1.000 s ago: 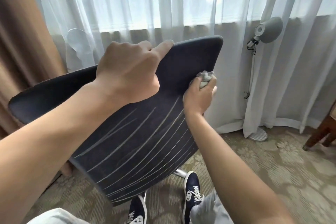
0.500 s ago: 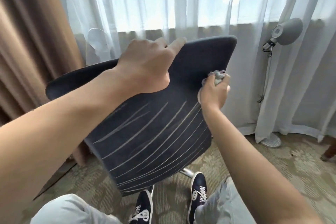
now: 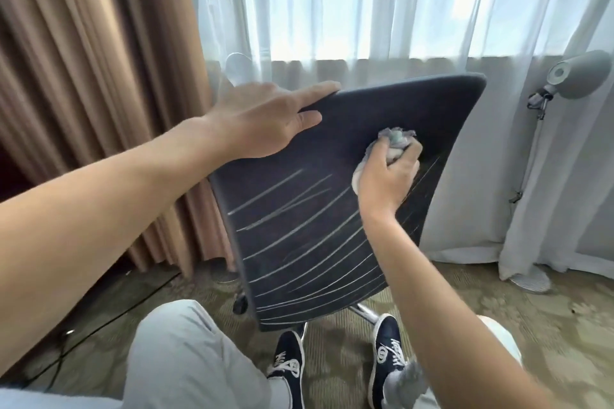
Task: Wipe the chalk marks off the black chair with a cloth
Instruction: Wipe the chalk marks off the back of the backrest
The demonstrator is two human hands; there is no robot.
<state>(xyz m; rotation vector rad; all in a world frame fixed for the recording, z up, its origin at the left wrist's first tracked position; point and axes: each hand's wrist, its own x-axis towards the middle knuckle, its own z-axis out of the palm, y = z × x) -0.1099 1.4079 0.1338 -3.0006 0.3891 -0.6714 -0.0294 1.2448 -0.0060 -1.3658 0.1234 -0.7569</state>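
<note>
Head view: we have the black chair point(image 3: 332, 236) backrest tilted toward us, with the back panel facing the camera.

Right hand point(image 3: 387, 176) is fisted around a bunched grey cloth point(image 3: 397, 138) and pressed against the panel's upper right area. The cloth pokes out past the knuckles, away from us, touching the fabric.

Left hand point(image 3: 262, 119) is spread wide and flat on the chair's top-left edge, holding nothing. The index finger lies along the top rim and the thumb sits on the panel face. We read it as the brace.

Chalk marks point(image 3: 299, 242): many thin pale streaks. The bulk lies below and to the left of the right hand, toward our body, running down to the panel's bottom edge. A few faint strokes sit just right of that hand. The panel above the cloth and under the left hand looks clean.

Key relation: the streaks' long axis runs diagonally, low at left and rising to the right, and the upper ones end near the right hand. So the cloth sits at the high end of the lines. We judge the next stroke should go down-left along that axis, pulling toward us.

The right hand is the nearer one to the marks, while the left is above them and busy steadying.

Progress: early, since most marks are untouched.

Risk: the chair is on casters, so a hard push may roll or swivel it if the left hand eases off.
</note>
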